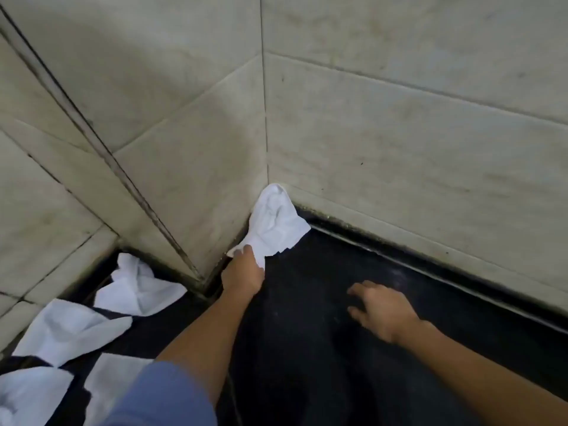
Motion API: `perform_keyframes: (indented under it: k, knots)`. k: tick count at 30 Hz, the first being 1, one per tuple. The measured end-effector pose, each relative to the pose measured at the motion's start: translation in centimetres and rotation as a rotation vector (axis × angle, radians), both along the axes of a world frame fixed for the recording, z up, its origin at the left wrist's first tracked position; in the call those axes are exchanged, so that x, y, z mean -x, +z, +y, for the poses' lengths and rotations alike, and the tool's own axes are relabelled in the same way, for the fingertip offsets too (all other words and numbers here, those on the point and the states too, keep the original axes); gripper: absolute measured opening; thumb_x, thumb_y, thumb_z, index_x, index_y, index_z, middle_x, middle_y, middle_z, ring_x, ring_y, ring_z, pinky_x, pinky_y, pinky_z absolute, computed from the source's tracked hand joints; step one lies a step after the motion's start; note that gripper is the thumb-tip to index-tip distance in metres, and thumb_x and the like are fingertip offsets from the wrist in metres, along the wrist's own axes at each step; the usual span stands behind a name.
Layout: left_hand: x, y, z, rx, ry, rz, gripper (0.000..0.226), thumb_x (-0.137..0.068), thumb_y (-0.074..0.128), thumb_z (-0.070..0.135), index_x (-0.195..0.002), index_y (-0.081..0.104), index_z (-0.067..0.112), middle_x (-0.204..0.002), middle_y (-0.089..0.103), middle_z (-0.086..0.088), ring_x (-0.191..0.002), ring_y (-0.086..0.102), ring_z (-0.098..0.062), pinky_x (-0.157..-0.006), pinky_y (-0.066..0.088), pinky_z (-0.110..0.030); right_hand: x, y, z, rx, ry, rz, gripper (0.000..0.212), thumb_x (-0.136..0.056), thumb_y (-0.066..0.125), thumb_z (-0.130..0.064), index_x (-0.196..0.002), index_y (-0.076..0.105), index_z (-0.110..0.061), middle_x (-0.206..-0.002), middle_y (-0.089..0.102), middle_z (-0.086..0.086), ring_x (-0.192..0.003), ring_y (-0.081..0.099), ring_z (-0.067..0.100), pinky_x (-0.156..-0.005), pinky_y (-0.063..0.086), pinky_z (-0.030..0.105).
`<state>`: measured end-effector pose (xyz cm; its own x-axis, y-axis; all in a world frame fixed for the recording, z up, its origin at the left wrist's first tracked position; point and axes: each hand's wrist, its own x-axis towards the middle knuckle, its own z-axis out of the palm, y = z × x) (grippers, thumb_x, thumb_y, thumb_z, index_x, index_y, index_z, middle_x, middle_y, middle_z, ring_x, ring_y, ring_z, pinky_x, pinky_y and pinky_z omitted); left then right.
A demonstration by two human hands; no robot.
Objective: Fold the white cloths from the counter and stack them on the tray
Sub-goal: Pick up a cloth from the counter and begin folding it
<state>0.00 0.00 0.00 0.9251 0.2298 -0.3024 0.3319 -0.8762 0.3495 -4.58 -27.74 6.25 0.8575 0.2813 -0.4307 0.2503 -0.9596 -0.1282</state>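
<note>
Reaching toward the wall corner (pixel 266 149), the left hand (pixel 242 273) is grasping the near edge of a crumpled white cloth (pixel 276 224), its fingers curling over the fabric. That cloth is sitting at the foot of the wall corner on the dark counter (pixel 307 348), bunched against both tiled faces, with its upper end leaning on the tiles. The right hand (pixel 381 312) is hovering low over the counter, right of the wall corner and nearer the person. It is released, its fingers spreading and holding nothing. Motion blur is hiding whether it is touching the surface. Several loose cloths (pixel 138 290) are lying crumpled on the counter well to the left of the wall corner and nearer the person, some overlapping. A blue sleeve (pixel 163 398) is covering the left upper arm.
</note>
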Motion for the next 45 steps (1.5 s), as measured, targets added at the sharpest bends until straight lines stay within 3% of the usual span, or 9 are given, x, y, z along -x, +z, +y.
perform_keyframes:
  k: [5,8,14,20,26,32,36,42,45]
  knots:
    - [-0.6,-3.0,0.3,0.056,0.164,0.009,0.021,-0.091,0.053,0.018,-0.11,0.056,0.01,-0.116,0.061,-0.012,-0.101,0.059,-0.03,-0.077,0.046,-0.035,1.6,-2.6,-0.5,0.008,-0.026,0.078,0.04,-0.094,0.047,-0.047,-0.131,0.046,-0.029,-0.126,0.052,-0.002,-0.107,0.059,0.023,-0.085,0.048,0.035]
    - [-0.4,-2.7,-0.1,0.094,0.188,-0.083,0.019,-0.091,0.053,0.016,-0.107,0.063,0.01,-0.112,0.063,-0.013,-0.099,0.06,-0.031,-0.077,0.046,-0.034,2.4,-3.4,-1.2,0.0,-0.057,0.088,0.04,-0.094,0.049,-0.046,-0.129,0.048,-0.029,-0.124,0.053,-0.002,-0.105,0.059,0.022,-0.084,0.048,0.034]
    - [1.7,1.7,-0.7,0.249,0.113,-0.344,0.009,-0.087,0.055,0.015,-0.085,0.056,0.007,-0.08,0.061,-0.009,-0.076,0.059,-0.029,-0.062,0.045,-0.035,3.6,-2.5,-2.7,-0.03,-0.076,0.056,0.039,-0.091,0.05,-0.048,-0.126,0.05,-0.03,-0.124,0.055,-0.003,-0.108,0.058,0.022,-0.084,0.048,0.034]
    - [9.4,5.7,-2.3,0.224,-0.043,-0.372,0.007,-0.088,0.054,0.017,-0.089,0.055,0.01,-0.075,0.062,-0.01,-0.07,0.059,-0.027,-0.064,0.05,-0.043,5.3,-0.2,-4.5,-0.064,-0.06,0.02,0.04,-0.09,0.052,-0.049,-0.125,0.052,-0.029,-0.122,0.061,-0.001,-0.106,0.06,0.023,-0.083,0.049,0.033]
    - [20.9,3.5,-4.0,0.067,-0.15,-0.236,0.006,-0.089,0.05,0.017,-0.088,0.054,0.014,-0.08,0.064,-0.004,-0.072,0.058,-0.022,-0.062,0.04,-0.032,9.6,-1.0,-6.5,-0.081,-0.035,0.075,0.038,-0.091,0.053,-0.048,-0.123,0.054,-0.028,-0.117,0.064,-0.001,-0.103,0.061,0.021,-0.081,0.048,0.033]
    - [29.9,0.0,-4.4,-0.029,-0.195,-0.018,0.011,-0.086,0.043,0.011,-0.085,0.054,0.014,-0.085,0.062,-0.002,-0.078,0.057,-0.023,-0.068,0.044,-0.035,13.5,-3.5,-4.9,-0.087,0.005,0.196,0.033,-0.09,0.055,-0.045,-0.117,0.058,-0.027,-0.113,0.064,-0.002,-0.1,0.061,0.02,-0.081,0.05,0.032]
    - [32.4,-1.0,-3.3,-0.045,-0.15,-0.008,0.016,-0.088,0.042,0.01,-0.09,0.057,0.014,-0.095,0.06,-0.002,-0.084,0.055,-0.02,-0.066,0.036,-0.028,13.1,-3.6,0.0,-0.148,0.092,0.105,0.029,-0.091,0.053,-0.04,-0.115,0.058,-0.025,-0.114,0.063,0.001,-0.1,0.061,0.023,-0.082,0.05,0.035]
    - [33.0,-2.8,-0.7,-0.076,-0.169,0.047,0.02,-0.09,0.05,0.022,-0.103,0.064,0.019,-0.109,0.051,-0.001,-0.101,0.051,-0.021,-0.078,0.045,-0.031,12.7,-5.3,10.0,-0.181,0.313,0.054,0.057,-0.091,0.054,-0.033,-0.143,0.033,-0.023,-0.136,0.039,0.004,-0.112,0.054,0.029,-0.086,0.048,0.04]
    - [32.2,-3.0,-0.2,-0.092,-0.17,0.081,0.022,-0.092,0.046,0.023,-0.104,0.064,0.017,-0.109,0.049,-0.001,-0.103,0.049,-0.021,-0.077,0.042,-0.031,12.6,-7.8,11.9,-0.075,0.297,0.126,0.04,-0.091,0.05,-0.021,-0.131,0.044,-0.019,-0.125,0.048,0.006,-0.102,0.056,0.029,-0.074,0.044,0.034]
